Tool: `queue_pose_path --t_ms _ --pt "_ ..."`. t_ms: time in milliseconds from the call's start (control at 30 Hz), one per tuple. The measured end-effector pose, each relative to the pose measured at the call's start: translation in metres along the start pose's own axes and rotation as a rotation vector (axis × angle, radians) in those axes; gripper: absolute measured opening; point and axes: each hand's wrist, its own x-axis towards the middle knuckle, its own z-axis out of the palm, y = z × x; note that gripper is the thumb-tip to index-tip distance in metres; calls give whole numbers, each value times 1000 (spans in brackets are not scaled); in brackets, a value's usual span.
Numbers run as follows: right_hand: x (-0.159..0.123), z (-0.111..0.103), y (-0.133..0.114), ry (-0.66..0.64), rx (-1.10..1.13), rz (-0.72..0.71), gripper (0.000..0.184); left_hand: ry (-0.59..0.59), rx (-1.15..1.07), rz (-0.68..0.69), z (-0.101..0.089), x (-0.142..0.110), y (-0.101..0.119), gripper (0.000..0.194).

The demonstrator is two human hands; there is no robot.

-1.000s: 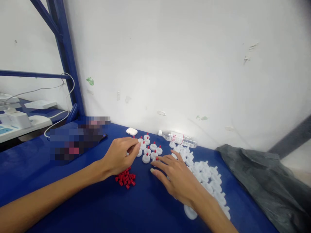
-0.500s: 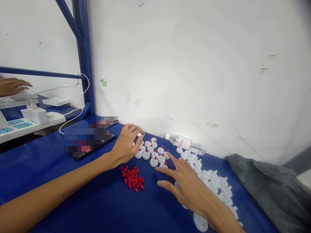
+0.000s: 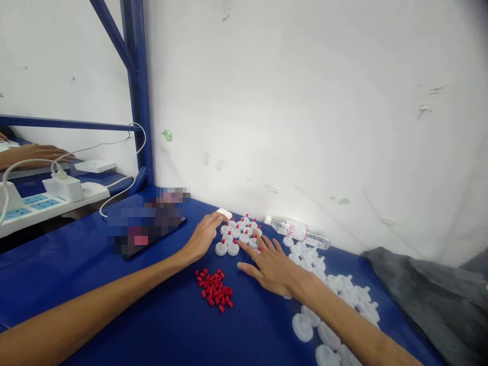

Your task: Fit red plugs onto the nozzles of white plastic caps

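Note:
Several white round caps with red tips (image 3: 233, 248) stand upright in a close cluster on the blue table (image 3: 160, 315). My left hand (image 3: 204, 236) lies along the cluster's left side, fingers stretched out, with its fingertips beside a small white case (image 3: 224, 213). On the other side, my right hand (image 3: 272, 264) is spread open, its fingertips at the cluster's right edge, partly covering a few caps. Closer to me lies a loose pile of small red tips (image 3: 215, 290). Many plain white caps (image 3: 303, 327) are spread to the right, some hidden under my right forearm.
A clear plastic bottle (image 3: 297, 231) lies against the wall behind the caps. Dark cloth (image 3: 407, 290) covers the right side. At left are a phone (image 3: 152, 241), partly blurred, and a white power strip (image 3: 93, 190) with cables. Another person's hand (image 3: 38, 154) shows beyond the frame.
My left hand has gone from a pinch to stretched fingers beside the red-tipped caps. My right hand has moved against them from the right. The caps now stand closer together.

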Motion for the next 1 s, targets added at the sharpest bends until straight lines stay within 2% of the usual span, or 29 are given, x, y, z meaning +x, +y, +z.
queue_pose_path --t_ms 133,267,367,467,533,600,700,833,1000 --pt "0 -15 4 -37 45 -15 70 17 -65 22 1 1 -3 34" --pt "-16 -36 10 -13 62 -45 68 80 -73 56 -1 -3 -2 32" --pt "-34 -46 23 153 6 -31 64 170 -54 110 -4 -6 3 32" --pt "-54 -45 38 312 -59 -19 50 211 -27 237 -7 -11 16 28" --pt "-68 -39 46 360 -68 -18 40 137 -12 365 -8 -16 28 20" --pt "-79 -29 49 439 -63 -39 32 -16 5 490 -10 -21 39 11" --pt "-90 -13 48 543 -50 -83 23 -280 60 588 -11 -27 52 17" --pt "-92 6 47 541 -102 -77 13 -547 141 546 -17 -28 58 15" --pt "-90 12 51 478 -156 -66 17 -703 172 396 -30 -25 67 9"
